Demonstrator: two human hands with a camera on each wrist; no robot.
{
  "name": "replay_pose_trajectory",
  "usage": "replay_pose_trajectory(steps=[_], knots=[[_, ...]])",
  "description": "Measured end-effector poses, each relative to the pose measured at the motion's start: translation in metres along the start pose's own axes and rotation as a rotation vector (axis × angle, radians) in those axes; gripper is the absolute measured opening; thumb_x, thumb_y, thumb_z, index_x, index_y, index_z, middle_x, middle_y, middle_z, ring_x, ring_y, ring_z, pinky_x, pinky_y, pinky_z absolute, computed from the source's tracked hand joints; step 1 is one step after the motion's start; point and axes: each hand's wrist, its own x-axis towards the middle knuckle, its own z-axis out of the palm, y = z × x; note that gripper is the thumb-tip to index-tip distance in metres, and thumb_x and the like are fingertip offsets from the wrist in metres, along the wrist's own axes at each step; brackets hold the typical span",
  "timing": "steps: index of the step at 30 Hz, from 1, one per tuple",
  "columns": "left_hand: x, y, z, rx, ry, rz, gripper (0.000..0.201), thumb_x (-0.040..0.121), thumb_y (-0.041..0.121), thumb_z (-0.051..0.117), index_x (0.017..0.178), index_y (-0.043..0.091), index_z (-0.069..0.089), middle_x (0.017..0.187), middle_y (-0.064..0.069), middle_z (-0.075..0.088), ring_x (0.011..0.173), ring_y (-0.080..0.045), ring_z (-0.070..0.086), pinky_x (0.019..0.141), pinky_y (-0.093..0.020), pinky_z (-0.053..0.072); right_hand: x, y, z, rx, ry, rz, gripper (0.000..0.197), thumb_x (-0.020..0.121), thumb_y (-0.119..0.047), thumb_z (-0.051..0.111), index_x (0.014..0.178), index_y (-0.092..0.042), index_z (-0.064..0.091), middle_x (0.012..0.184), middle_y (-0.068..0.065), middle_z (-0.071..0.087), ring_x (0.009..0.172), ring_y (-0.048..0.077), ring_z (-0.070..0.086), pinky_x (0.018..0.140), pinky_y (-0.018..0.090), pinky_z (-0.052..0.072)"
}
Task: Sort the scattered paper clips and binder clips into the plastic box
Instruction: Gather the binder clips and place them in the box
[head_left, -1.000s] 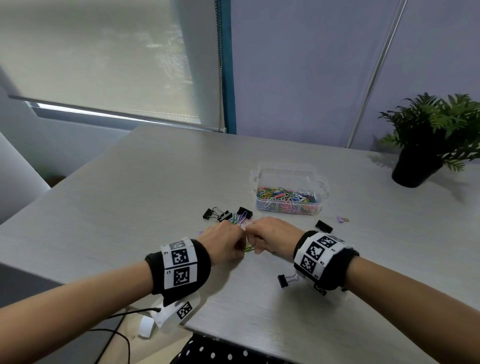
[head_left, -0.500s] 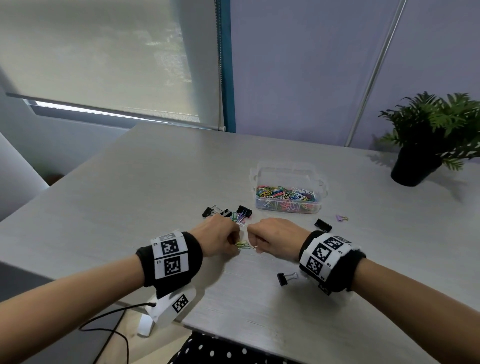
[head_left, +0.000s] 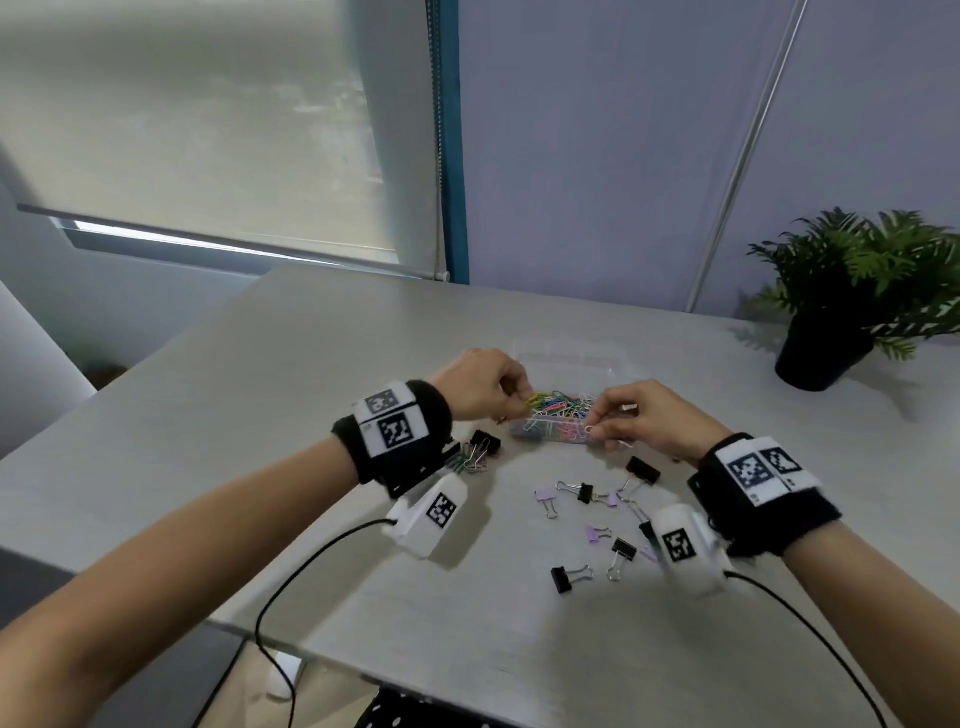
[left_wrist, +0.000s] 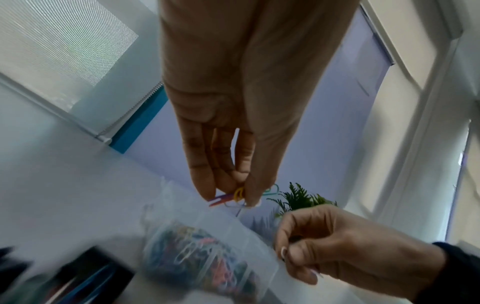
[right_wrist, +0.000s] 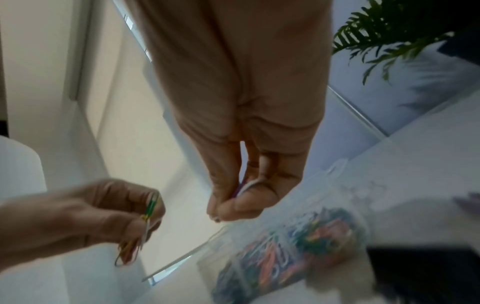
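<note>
A clear plastic box (head_left: 613, 358) holding coloured paper clips (head_left: 558, 415) sits mid-table. My left hand (head_left: 480, 387) hovers over the box's left end and pinches a small bunch of coloured paper clips (left_wrist: 235, 197). My right hand (head_left: 641, 415) hovers over the box's right end and pinches a few paper clips (right_wrist: 244, 188) between thumb and fingers. Several black and lilac binder clips (head_left: 587, 491) lie scattered on the table in front of the box. More clips (head_left: 475, 454) lie in a little heap under my left wrist.
A potted green plant (head_left: 857, 296) stands at the back right of the grey table (head_left: 260, 415). Cables from the wrist cameras trail over the table's near edge. A window blind and a lilac wall stand behind the table.
Both hands have lifted off the table with paper clips and moved forward over the box. The binder clips they covered now show in front of the box.
</note>
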Motion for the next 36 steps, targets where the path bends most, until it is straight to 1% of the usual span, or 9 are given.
replay_pose_trajectory(steps=[4, 10, 15, 20, 23, 25, 30, 33, 36], knots=[[0.047, 0.015, -0.005, -0.038, -0.030, -0.021, 0.007, 0.081, 0.008, 0.068, 0.084, 0.010, 0.063, 0.066, 0.003, 0.060, 0.054, -0.004, 0.055, 0.049, -0.007, 0.047, 0.027, -0.003, -0.019, -0.149, 0.036, 0.022, 0.023, 0.079, -0.001, 0.068, 0.066, -0.020, 0.063, 0.068, 0.008, 0.064, 0.056, 0.014, 0.055, 0.059, 0.019, 0.047], [0.084, 0.025, 0.000, 0.167, -0.083, -0.078, 0.020, 0.081, 0.010, 0.069, 0.098, 0.001, 0.067, 0.082, -0.008, 0.064, 0.069, -0.019, 0.059, 0.072, -0.028, 0.051, 0.056, -0.020, -0.023, -0.299, 0.110, 0.003, 0.005, 0.081, -0.002, 0.065, 0.083, -0.002, 0.069, 0.060, 0.001, 0.058, 0.054, 0.012, 0.054, 0.053, 0.004, 0.041], [0.088, 0.013, 0.004, 0.246, -0.133, -0.076, 0.020, 0.082, 0.003, 0.065, 0.100, 0.002, 0.071, 0.098, -0.016, 0.072, 0.072, -0.017, 0.058, 0.075, -0.028, 0.051, 0.057, -0.020, -0.013, -0.389, 0.102, 0.007, 0.018, 0.087, 0.004, 0.051, 0.092, 0.002, 0.069, 0.085, 0.016, 0.069, 0.069, 0.021, 0.065, 0.068, 0.020, 0.049], [0.083, 0.003, -0.001, 0.147, -0.102, -0.054, 0.023, 0.083, -0.006, 0.059, 0.101, 0.001, 0.070, 0.100, -0.019, 0.071, 0.073, -0.017, 0.061, 0.081, -0.027, 0.053, 0.046, -0.016, -0.015, -0.459, 0.090, -0.013, 0.028, 0.086, 0.008, 0.045, 0.095, -0.001, 0.069, 0.092, 0.012, 0.069, 0.086, 0.023, 0.064, 0.077, 0.024, 0.045], [0.073, 0.002, -0.009, 0.108, -0.036, -0.020, 0.026, 0.082, -0.012, 0.053, 0.099, -0.002, 0.070, 0.087, -0.016, 0.068, 0.072, -0.017, 0.059, 0.072, -0.026, 0.053, 0.037, -0.017, -0.016, -0.479, 0.076, -0.035, 0.025, 0.087, 0.005, 0.046, 0.096, -0.002, 0.069, 0.086, 0.007, 0.065, 0.084, 0.017, 0.058, 0.076, 0.019, 0.038], [0.060, 0.002, -0.016, 0.096, 0.000, 0.004, 0.027, 0.082, -0.013, 0.049, 0.097, -0.003, 0.068, 0.082, -0.010, 0.064, 0.072, -0.018, 0.058, 0.068, -0.024, 0.052, 0.030, -0.020, -0.015, -0.487, 0.041, -0.058, 0.022, 0.088, 0.003, 0.049, 0.098, -0.003, 0.068, 0.096, 0.008, 0.068, 0.084, 0.014, 0.057, 0.076, 0.020, 0.040], [0.004, -0.008, -0.034, 0.114, -0.002, 0.018, 0.020, 0.085, -0.003, 0.055, 0.100, 0.004, 0.067, 0.080, -0.004, 0.064, 0.076, -0.018, 0.061, 0.076, -0.031, 0.054, 0.012, -0.033, 0.005, -0.515, -0.136, -0.164, 0.015, 0.086, -0.002, 0.055, 0.096, -0.003, 0.067, 0.100, 0.009, 0.070, 0.089, 0.016, 0.060, 0.081, 0.022, 0.044], [-0.034, -0.025, -0.036, 0.142, -0.046, -0.034, 0.017, 0.087, 0.005, 0.057, 0.100, 0.009, 0.067, 0.079, 0.002, 0.065, 0.076, -0.015, 0.063, 0.071, -0.020, 0.052, 0.009, -0.044, 0.030, -0.536, -0.258, -0.245, 0.012, 0.086, -0.005, 0.057, 0.095, -0.005, 0.066, 0.098, 0.007, 0.070, 0.085, 0.013, 0.059, 0.076, 0.020, 0.042], [-0.062, -0.051, -0.029, 0.145, -0.107, -0.151, 0.014, 0.087, 0.010, 0.060, 0.100, 0.012, 0.066, 0.079, 0.008, 0.063, 0.076, -0.014, 0.064, 0.066, -0.021, 0.054, 0.012, -0.054, 0.058, -0.565, -0.295, -0.277, 0.011, 0.088, -0.011, 0.057, 0.093, -0.009, 0.066, 0.096, 0.005, 0.070, 0.084, 0.014, 0.060, 0.076, 0.027, 0.046]])
